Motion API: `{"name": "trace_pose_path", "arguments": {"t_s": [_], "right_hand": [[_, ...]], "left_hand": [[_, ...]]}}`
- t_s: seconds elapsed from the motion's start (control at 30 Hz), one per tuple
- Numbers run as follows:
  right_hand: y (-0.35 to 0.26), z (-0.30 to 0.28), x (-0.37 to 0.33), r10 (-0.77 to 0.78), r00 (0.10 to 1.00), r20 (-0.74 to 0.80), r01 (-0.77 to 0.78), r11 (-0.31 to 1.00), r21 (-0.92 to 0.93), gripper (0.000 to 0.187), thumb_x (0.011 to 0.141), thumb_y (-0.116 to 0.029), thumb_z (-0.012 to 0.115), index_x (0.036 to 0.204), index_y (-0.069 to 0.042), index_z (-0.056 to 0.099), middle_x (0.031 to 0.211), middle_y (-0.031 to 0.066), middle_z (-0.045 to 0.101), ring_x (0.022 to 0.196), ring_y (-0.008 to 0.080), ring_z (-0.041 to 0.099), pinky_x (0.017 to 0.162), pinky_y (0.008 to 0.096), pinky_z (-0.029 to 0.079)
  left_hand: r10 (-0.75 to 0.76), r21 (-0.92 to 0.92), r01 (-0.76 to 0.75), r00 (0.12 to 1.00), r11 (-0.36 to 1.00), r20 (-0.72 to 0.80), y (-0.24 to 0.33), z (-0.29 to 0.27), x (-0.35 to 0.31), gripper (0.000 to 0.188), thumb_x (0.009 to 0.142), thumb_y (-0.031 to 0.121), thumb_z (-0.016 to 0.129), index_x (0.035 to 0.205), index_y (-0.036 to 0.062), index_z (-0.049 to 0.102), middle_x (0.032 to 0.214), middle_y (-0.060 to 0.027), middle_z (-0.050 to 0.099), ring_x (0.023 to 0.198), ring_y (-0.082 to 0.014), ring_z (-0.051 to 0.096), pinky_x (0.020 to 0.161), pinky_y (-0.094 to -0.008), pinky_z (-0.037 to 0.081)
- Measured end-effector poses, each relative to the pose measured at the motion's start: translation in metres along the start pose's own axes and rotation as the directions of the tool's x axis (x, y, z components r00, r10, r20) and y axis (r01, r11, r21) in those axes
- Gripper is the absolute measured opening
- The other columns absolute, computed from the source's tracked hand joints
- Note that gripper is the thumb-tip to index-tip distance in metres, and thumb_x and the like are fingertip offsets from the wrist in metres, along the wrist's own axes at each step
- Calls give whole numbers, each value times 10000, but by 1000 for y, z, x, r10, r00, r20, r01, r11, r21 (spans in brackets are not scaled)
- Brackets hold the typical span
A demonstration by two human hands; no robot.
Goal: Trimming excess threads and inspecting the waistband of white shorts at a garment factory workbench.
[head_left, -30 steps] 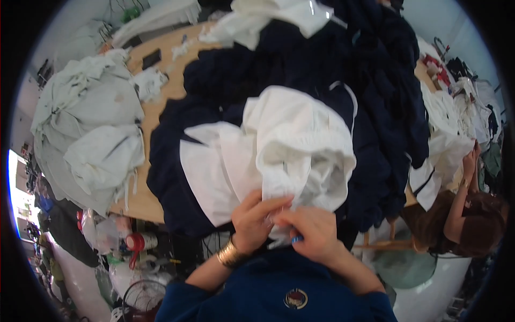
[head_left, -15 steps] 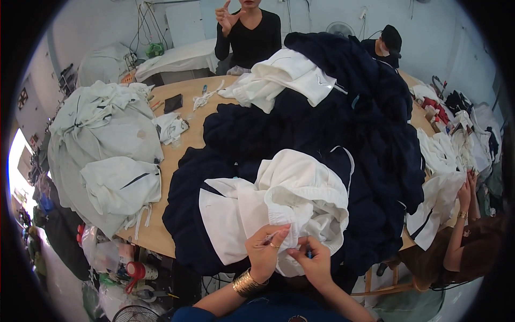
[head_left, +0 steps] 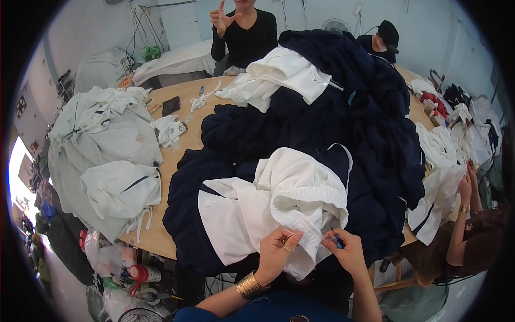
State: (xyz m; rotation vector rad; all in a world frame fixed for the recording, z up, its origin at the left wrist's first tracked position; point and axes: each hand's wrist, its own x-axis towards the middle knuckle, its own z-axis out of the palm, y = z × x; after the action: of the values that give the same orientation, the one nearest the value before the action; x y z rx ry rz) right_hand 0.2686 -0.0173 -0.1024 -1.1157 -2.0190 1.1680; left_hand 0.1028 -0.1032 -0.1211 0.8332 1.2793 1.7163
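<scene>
A white garment [head_left: 300, 177] with a gathered elastic waistband [head_left: 308, 228] lies in front of me on a heap of dark navy garments [head_left: 247, 134]. My left hand [head_left: 277, 249] is closed, pinching the edge of the waistband between thumb and fingers. Just right of the band, my right hand [head_left: 346, 251] is closed round small blue-handled thread snips [head_left: 338, 241], whose pointed tip shows above the fingers. A short gap separates the right fingertips from the fabric. The garment's white leg panel, with a navy insert, spreads to the left.
A pale grey-white bundle [head_left: 102, 123] covers the table's left side. More white garments [head_left: 289, 70] top the navy heap. A dark pouch [head_left: 171, 105] and white cords [head_left: 203, 99] lie on the wooden table [head_left: 185, 153]. Several people sit around it; a co-worker's hands [head_left: 468, 185] touch white cloth at right.
My right hand has moved right, away from the waistband, with the blue snips. My left hand has shifted slightly right, keeping its pinch on the band.
</scene>
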Motion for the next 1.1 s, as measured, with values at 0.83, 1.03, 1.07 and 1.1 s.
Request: {"name": "trace_pose_path", "arguments": {"t_s": [0.83, 1.03, 1.07, 1.1], "right_hand": [[-18, 7, -18, 61, 985, -160, -49, 996, 79, 101, 787, -73, 682, 836, -8, 622, 620, -52, 500, 588, 27, 398, 537, 183, 324], [-35, 9, -26, -59, 976, -211, 59, 998, -7, 278, 771, -139, 711, 995, -28, 590, 747, 29, 582, 602, 91, 479, 569, 219, 419], [-41, 9, -24, -84, 973, -215, 84, 996, -12, 318, 764, -185, 731, 1004, -33, 588, 749, 61, 596, 590, 124, 521, 560, 238, 448], [-44, 8, -23, -59, 975, -215, 56, 998, -17, 318, 764, -185, 731, 1004, -33, 588, 749, 61, 596, 590, 124, 521, 560, 238, 448]], "left_hand": [[-34, 288, -5, 991, 958, 131, 16, -19, 2, 138, 877, 119, 617, 909, -15, 624, 793, -2, 613, 690, -30, 507, 620, -180, 411], [-207, -50, 214, 972, 976, 116, 31, -20, -1, 99, 906, 115, 569, 877, 22, 561, 754, 17, 555, 663, -27, 476, 600, -185, 392], [-143, -47, 148, 985, 988, 96, 30, -18, -1, 93, 909, 113, 567, 884, 25, 547, 775, 16, 554, 690, -28, 481, 615, -185, 392], [-115, -79, 123, 988, 989, 100, 31, -14, 0, 96, 910, 114, 569, 906, 25, 532, 798, 16, 544, 707, -25, 464, 623, -182, 379]]}}
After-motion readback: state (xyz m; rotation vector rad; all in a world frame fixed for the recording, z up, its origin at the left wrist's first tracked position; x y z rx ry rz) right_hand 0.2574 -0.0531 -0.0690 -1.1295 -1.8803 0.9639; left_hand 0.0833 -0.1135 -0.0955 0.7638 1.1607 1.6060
